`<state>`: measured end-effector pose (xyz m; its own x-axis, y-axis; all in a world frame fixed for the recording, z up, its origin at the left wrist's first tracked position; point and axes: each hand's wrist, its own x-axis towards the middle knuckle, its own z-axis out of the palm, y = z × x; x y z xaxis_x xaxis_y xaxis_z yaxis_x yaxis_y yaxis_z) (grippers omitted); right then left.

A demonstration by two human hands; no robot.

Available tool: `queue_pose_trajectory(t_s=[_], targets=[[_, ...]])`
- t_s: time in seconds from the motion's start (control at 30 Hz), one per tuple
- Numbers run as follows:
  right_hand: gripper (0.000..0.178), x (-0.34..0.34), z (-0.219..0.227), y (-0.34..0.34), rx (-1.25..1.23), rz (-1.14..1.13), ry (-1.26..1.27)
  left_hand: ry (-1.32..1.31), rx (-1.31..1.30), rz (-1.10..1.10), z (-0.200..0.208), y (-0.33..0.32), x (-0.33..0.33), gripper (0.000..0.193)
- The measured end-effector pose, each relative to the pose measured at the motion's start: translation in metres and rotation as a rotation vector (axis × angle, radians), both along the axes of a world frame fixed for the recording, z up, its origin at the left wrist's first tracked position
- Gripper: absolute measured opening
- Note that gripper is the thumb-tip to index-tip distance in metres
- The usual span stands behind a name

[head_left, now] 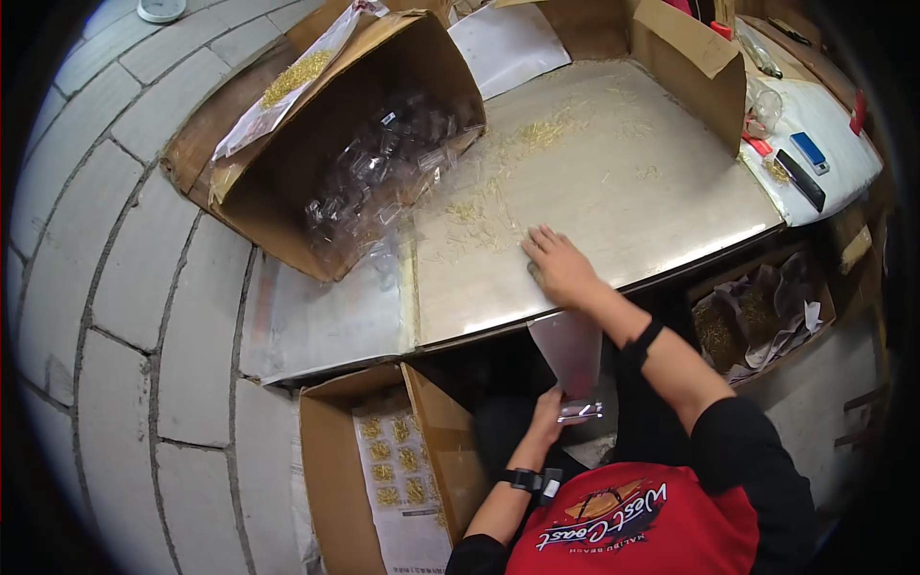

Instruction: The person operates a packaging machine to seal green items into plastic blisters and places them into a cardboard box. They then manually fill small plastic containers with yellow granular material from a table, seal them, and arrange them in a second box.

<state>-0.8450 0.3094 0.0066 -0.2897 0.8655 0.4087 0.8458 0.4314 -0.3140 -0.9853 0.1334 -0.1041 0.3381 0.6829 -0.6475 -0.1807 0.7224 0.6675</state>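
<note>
My right hand [563,268] lies on the pale tabletop [613,216] near its front edge, fingers stretched out and touching the surface. Small thin gold-coloured pieces, like pins [474,216], are strewn just beyond its fingertips, with a denser patch farther back. Below the table edge, my left hand [547,416] is closed around a small clear plastic box [581,412]. A translucent pinkish chute-like sheet [567,350] slopes from the table edge down to that box. Whether my left fingers also touch the sheet is hidden.
A tipped cardboard box [383,67] spills clear plastic boxes [383,158] at the table's left. Paper with gold pieces [297,79] lies on top. An open carton [446,450] holds filled boxes [393,460] below left. Another carton [767,316] stands right, below a phone-like black object [801,180].
</note>
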Motion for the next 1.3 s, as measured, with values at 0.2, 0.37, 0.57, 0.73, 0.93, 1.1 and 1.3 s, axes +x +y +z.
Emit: queue_pose_trajectory(t_s=[0.2, 0.37, 0.57, 0.73, 0.93, 1.1, 1.3], targets=[[0.04, -0.009, 0.041, -0.097, -0.132, -0.092, -0.092, -0.315, 0.026, 0.138, -0.007, -0.014, 0.017, 0.05], [0.029, 0.035, 0.061, -0.14, -0.02, 0.084, 0.188, -0.217, 0.073, 0.194, -0.022, -0.017, 0.01, 0.047], [0.03, 0.062, 0.015, -0.175, -0.363, 0.184, 0.553, -0.285, 0.145, 0.184, -0.005, -0.021, 0.022, 0.048], [0.042, 0.05, -0.014, -0.191, -0.39, 0.199, 0.579, -0.275, 0.098, 0.238, -0.013, -0.021, 0.016, 0.046], [0.04, 0.03, -0.034, -0.206, -0.388, 0.299, 0.175, -0.263, 0.151, 0.284, -0.016, -0.025, 0.013, 0.04], [0.033, 0.021, -0.036, -0.209, -0.334, 0.232, 0.264, -0.223, 0.139, 0.253, -0.017, -0.034, 0.002, 0.034], [0.037, 0.023, -0.059, -0.215, -0.545, 0.362, 0.097, -0.223, 0.066, 0.2, -0.041, -0.038, -0.003, 0.034]])
